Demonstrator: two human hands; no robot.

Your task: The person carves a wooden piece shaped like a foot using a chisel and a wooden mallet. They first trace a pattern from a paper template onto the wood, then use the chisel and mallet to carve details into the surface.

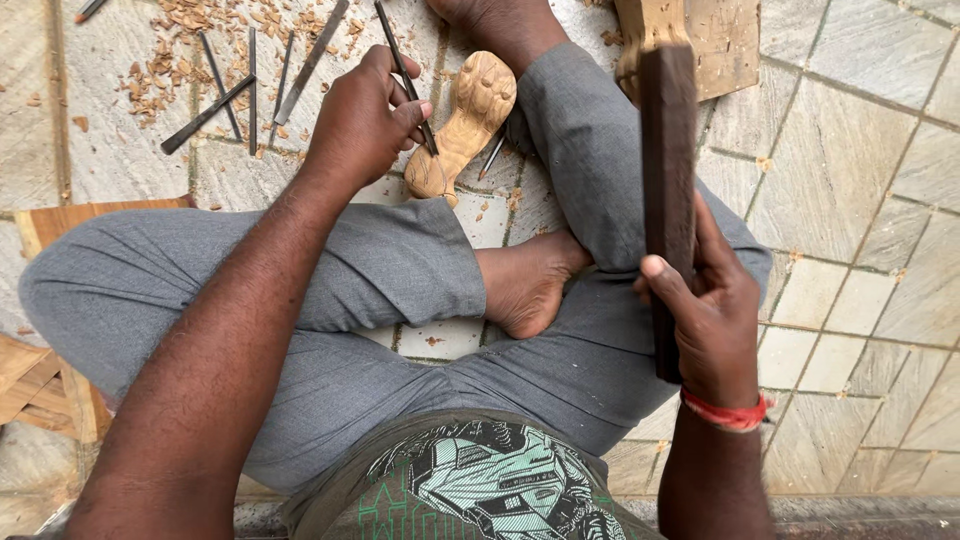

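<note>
Gripping one thin dark metal chisel (pixel 408 75), the left hand (pixel 362 120) has its fingers closed around it just left of one pale carved wooden figure (pixel 463 125); the right hand (pixel 712 315) clasps one dark wooden mallet (pixel 668 170); five loose metal chisels (pixel 250 90) lie far left.

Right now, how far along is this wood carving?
Done: the pale carved piece on the stone floor already has a rounded shape with grooves cut at its top, and wood chips lie about. In hand: the left hand holds a thin chisel against the piece, and the right hand grips a dark wooden mallet. Left: its lower part looks plain and uncut; more chisels lie unused.
</note>
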